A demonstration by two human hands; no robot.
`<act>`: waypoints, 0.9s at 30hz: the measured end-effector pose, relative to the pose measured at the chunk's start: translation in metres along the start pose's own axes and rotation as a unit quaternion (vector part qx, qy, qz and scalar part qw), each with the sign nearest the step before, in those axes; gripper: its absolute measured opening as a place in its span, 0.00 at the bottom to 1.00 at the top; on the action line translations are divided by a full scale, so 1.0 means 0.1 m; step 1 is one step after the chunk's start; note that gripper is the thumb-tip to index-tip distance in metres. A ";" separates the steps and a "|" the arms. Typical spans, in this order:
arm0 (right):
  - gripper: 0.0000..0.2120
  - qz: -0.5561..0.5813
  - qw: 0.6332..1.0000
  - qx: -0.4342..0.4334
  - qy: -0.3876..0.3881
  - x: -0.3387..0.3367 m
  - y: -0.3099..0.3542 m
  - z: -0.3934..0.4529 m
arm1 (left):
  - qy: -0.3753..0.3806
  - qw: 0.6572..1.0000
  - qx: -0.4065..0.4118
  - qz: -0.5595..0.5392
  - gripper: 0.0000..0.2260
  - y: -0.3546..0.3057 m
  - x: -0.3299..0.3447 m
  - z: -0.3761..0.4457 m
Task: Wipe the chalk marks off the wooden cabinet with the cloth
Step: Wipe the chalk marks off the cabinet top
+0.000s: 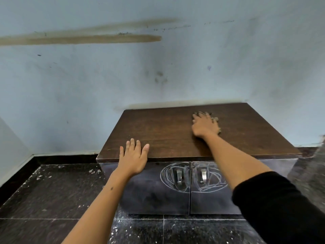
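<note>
A low wooden cabinet point(167, 131) with a dark brown top stands against the wall. White chalk marks point(177, 176) scribble in an oval across its two dark front doors, around the metal handles. My right hand point(204, 125) lies flat on a brownish cloth point(216, 120) at the back right of the cabinet top, pressing it down; only the cloth's edges show past my fingers. My left hand point(133, 159) rests flat with straight fingers on the front left edge of the top.
A stained pale blue wall point(158, 67) rises directly behind the cabinet. Dark speckled floor tiles point(52, 191) lie to the left and in front, with white flecks on them. A blurred grey object point(316, 164) sits at the right edge.
</note>
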State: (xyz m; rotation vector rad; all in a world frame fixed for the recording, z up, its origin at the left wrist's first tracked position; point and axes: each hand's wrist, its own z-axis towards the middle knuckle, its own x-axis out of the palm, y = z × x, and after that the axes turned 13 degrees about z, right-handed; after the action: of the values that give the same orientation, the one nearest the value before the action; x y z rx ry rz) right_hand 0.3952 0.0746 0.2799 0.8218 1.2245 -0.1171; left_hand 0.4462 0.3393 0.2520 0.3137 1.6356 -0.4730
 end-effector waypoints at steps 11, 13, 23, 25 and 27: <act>0.24 -0.039 0.979 0.176 -0.093 -0.61 -0.90 -0.90 | 0.027 0.999 0.019 0.011 0.28 -0.02 -0.09 -0.37; 0.25 -0.038 0.987 0.141 -0.073 -0.39 -0.51 -1.01 | 0.031 0.999 0.018 -0.007 0.29 -0.12 -0.13 -0.41; 0.21 -0.021 0.970 -0.240 0.043 0.40 0.56 -1.33 | -0.052 0.989 0.042 -0.135 0.29 -0.55 -0.02 -0.61; 0.20 -0.002 0.977 -0.212 0.018 0.27 0.28 -1.29 | -0.034 0.991 0.053 -0.116 0.30 -0.61 0.03 -0.64; 0.21 0.002 0.986 -0.167 -0.004 0.09 -0.05 -1.25 | -0.028 0.993 0.060 -0.098 0.32 -0.66 0.07 -0.68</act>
State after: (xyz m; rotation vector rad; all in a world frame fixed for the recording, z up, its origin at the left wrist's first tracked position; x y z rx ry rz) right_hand 0.2978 0.1506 0.2571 0.5303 1.1935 0.0879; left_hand 0.3550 0.3135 0.2581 0.2279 1.5930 -0.7249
